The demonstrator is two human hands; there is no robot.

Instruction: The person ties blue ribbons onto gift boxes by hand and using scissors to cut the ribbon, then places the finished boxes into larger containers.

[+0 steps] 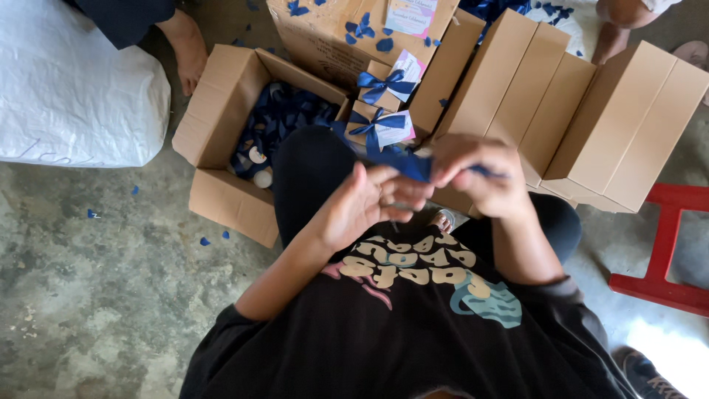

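Note:
My left hand (365,203) and my right hand (480,177) meet in front of my chest, both pinching a dark blue ribbon (415,167) stretched between them. What the ribbon wraps is hidden by my fingers. Just beyond my hands lie two small brown gift boxes (384,122) tied with blue bows and carrying white cards. My black-trousered knee (310,166) is under my left hand.
An open cardboard box (221,96) at the left holds blue scraps and small round items. Several tall closed cartons (576,103) stand at the right. A white sack (66,81), another person's foot (188,48), a red stool (665,244) and grey concrete floor (96,295) surround me.

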